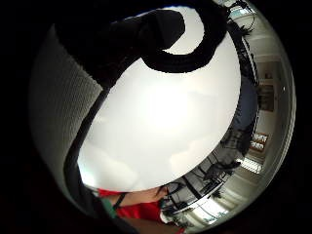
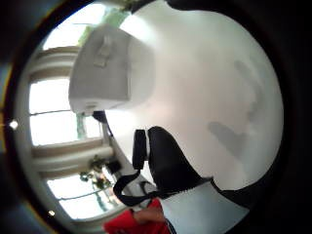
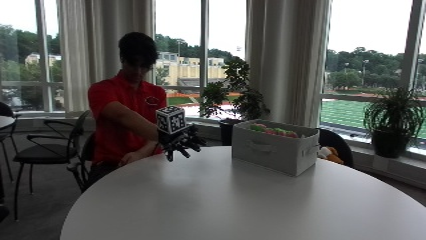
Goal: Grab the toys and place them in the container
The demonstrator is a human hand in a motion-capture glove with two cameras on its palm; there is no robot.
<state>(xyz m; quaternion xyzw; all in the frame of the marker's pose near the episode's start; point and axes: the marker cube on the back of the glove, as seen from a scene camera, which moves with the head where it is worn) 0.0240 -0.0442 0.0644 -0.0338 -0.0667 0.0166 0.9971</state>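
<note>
In the outside view my gloved right hand hovers just above the far left part of the round white table. Its fingers are spread, hang downward and hold nothing. The grey fabric container stands on the table to the right of the hand, about a hand's width away. Green and pink toys show over its rim. The thumb side palm view shows the container beyond a gloved finger. The little finger side palm view shows only bare tabletop under the palm.
An orange and white plush lies beyond the table's edge, behind the container's right end. The person's bare left hand rests low at the table's far edge. Chairs stand to the left, potted plants by the windows.
</note>
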